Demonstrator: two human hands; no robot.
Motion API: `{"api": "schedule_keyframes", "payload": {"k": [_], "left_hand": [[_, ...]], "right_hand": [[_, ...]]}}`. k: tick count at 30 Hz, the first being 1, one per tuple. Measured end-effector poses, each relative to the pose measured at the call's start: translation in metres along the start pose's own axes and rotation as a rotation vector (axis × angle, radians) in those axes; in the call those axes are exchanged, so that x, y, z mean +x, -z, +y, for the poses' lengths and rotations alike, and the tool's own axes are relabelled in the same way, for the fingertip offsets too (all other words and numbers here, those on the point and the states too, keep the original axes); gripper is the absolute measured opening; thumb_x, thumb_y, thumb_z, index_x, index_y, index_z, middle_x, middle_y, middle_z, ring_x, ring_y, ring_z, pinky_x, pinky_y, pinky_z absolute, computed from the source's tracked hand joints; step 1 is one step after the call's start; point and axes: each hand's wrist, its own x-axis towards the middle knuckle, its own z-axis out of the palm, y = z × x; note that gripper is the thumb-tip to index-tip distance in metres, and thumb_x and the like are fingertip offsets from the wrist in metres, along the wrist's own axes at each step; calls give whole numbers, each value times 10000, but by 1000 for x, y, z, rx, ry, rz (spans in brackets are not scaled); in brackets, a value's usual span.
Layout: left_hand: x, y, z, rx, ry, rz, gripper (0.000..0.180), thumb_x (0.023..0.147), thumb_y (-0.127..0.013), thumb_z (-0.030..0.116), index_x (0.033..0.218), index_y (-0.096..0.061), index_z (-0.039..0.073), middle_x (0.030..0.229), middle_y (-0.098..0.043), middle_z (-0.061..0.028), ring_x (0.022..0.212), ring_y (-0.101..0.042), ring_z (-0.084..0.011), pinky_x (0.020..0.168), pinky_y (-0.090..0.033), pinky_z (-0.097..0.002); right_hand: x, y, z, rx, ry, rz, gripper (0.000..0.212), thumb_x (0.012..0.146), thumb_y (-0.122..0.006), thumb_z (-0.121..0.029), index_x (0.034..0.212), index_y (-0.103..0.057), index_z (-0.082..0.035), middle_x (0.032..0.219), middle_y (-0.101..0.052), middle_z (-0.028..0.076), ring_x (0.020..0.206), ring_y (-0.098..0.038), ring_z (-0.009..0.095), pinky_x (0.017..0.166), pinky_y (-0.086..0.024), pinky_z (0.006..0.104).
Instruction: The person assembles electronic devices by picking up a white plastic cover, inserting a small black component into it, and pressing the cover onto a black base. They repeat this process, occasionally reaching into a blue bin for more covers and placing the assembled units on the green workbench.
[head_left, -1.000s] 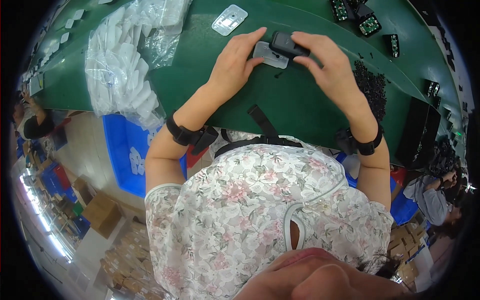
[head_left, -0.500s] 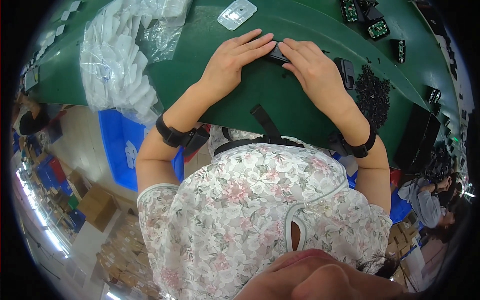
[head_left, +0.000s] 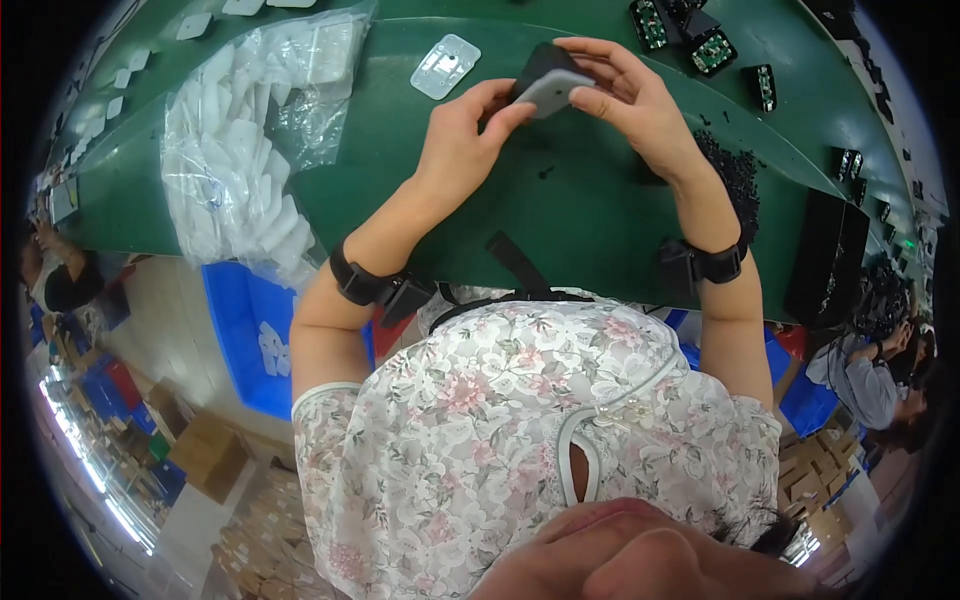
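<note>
Between my two hands, a black plastic housing with a pale grey cover plate on its near face is held tilted above the table. My left hand pinches its left end between thumb and fingers. On the right end, my right hand has its thumb on the plate and its fingers behind the housing. A loose translucent white plate lies just beyond my left hand. On the green table below the housing is a tiny black part, perhaps a screw.
A clear bag full of white plates lies at left. Small black parts are heaped beside my right forearm. Black housings with green circuit boards sit far right, a black box near right. A blue bin stands below the table edge.
The housing has come up off the table and tilted, so its pale plate shows. My hands have gone from lying flat over it to gripping its two ends.
</note>
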Motion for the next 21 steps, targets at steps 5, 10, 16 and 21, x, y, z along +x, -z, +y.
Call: {"api": "schedule_keyframes", "payload": {"k": [5, 10, 16, 21], "left_hand": [[11, -6, 10, -198, 79, -52, 342, 889, -641, 173, 1161, -578, -24, 900, -696, -101, 790, -649, -146, 699, -494, -262], [-4, 25, 4, 145, -201, 248, 330, 873, -638, 105, 1185, -575, 17, 1066, -636, -94, 821, -617, -158, 699, -487, -259], [-50, 60, -4, 283, -151, 368, 317, 869, -604, 23, 1186, -584, 36, 1086, -612, -91, 848, -600, -149, 719, -477, -260], [-78, 72, -6, 287, -17, 466, 282, 915, -555, 50, 1195, -581, 28, 1125, -600, -105, 905, -608, -165, 788, -479, -273]], "right_hand": [[20, 5, -6, -172, 105, 60, 424, 880, -644, -147, 1286, -535, -96, 1201, -599, 74, 1093, -574, 180, 928, -461, 301], [80, 54, -9, -613, 43, 100, 360, 796, -673, -16, 1129, -538, 13, 1027, -640, 136, 908, -622, 196, 803, -503, 304], [120, 90, 1, -918, 68, -134, 332, 804, -691, -140, 1093, -623, 6, 1043, -636, 152, 959, -619, 278, 846, -489, 345], [110, 98, -4, -1235, 607, 141, 232, 850, -614, -205, 1028, -660, -64, 1072, -627, 134, 1043, -577, 288, 945, -433, 371]]}}
